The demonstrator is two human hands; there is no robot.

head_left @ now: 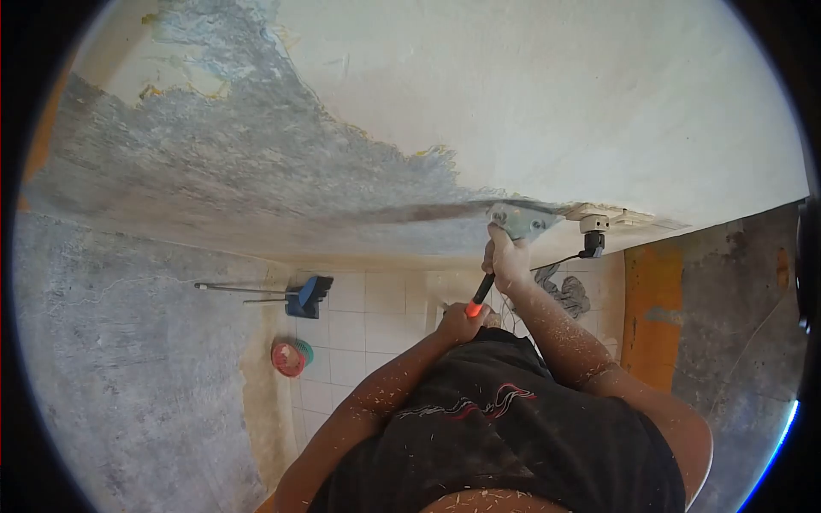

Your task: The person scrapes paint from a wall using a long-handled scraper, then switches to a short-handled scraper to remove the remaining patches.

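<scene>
scraper blade (520,222): blurred where it meets the ceiling; edge and shape unclear.
scraper handle (479,296): upper part hidden inside the right hand (508,261); lower end covered by the left hand (464,325).
left hand fingers: mostly hidden behind the black shirt (505,427) and the handle.
person: cut off by the lower picture edge; only arms and torso show.
red round item (289,357): too small to identify.
wall fitting (593,231): small, type unclear.
picture corners: blacked out by the lens rim.
</scene>
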